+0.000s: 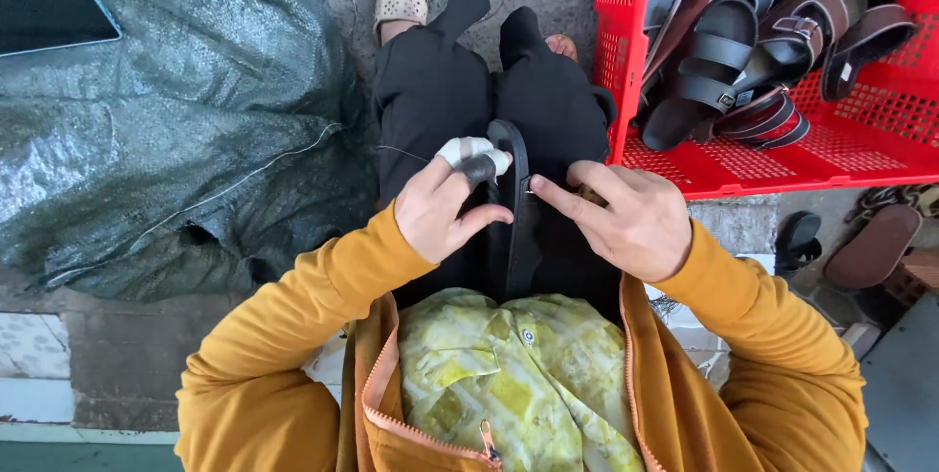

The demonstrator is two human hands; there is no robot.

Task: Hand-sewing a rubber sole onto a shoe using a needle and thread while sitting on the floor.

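A black sandal sole (516,237) stands on edge on my lap, between my knees in black trousers. My left hand (445,203) grips its left side; the forefinger is wrapped in white tape and the thumb presses the sole's edge. A thin thread runs left from that hand. My right hand (626,218) rests against the sole's right side, its forefinger tip touching the edge, apparently pinching a small needle there.
A red plastic crate (743,164) at the right holds several dark sandals (753,51). A large grey-green woven sack (176,130) lies at the left, a dark phone-like slab (54,17) on it. Loose brown soles (871,247) lie on the floor at the right.
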